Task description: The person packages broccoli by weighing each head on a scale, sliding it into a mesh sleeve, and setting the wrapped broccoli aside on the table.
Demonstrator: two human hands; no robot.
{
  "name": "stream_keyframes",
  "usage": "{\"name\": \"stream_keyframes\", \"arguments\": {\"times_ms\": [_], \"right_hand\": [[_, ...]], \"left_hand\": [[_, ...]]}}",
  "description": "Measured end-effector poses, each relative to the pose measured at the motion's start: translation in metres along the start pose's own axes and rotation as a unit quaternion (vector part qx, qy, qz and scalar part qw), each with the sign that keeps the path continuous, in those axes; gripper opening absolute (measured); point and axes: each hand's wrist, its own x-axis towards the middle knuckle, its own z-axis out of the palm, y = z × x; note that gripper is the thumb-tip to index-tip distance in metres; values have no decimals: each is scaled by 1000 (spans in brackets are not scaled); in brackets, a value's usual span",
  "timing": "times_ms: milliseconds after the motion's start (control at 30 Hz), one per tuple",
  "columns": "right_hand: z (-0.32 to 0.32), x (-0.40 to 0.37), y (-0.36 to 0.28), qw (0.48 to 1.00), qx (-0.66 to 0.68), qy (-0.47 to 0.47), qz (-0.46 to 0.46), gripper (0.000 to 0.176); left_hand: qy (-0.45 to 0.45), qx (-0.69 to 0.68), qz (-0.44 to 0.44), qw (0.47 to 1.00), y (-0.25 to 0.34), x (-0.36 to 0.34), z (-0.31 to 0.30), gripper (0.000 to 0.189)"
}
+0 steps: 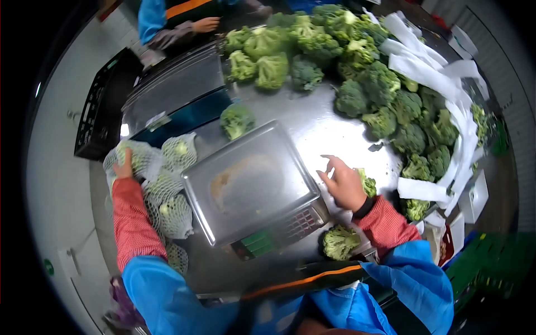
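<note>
My left hand [124,166] rests on a broccoli head wrapped in white foam netting [139,158], one of several netted heads [174,215] piled at the left of the steel table. My right hand [345,183] hovers with fingers spread beside the scale, just left of a small broccoli head [367,183]; whether it touches it I cannot tell. The scale's steel pan [248,181] lies bare between my hands. A loose broccoli head [338,243] sits by my right forearm, and another [237,120] lies behind the scale.
A big heap of broccoli [385,100] covers the far and right side of the table, with white foam sleeves [441,72] along its right edge. A black crate [100,106] stands at the left. Another person's hand [205,24] shows at the far end.
</note>
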Motion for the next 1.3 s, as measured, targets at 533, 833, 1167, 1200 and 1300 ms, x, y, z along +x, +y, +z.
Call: {"name": "stream_keyframes", "arguments": {"times_ms": [533, 833, 1167, 1200, 1300], "right_hand": [[-123, 167, 115, 914, -303, 248, 109, 62], [-102, 104, 25, 965, -166, 181, -88, 40], [18, 16, -75, 902, -134, 50, -407, 22], [27, 9, -75, 898, -139, 45, -414, 19], [22, -4, -81, 902, -106, -15, -419, 29]], "left_hand": [[47, -7, 230, 972, 223, -290, -141, 68], [-40, -138, 237, 961, 244, -408, -179, 56], [-208, -296, 266, 894, 298, -512, -185, 42], [-231, -301, 278, 883, 297, -521, -185, 41], [-286, -297, 298, 861, 308, -542, -188, 33]]}}
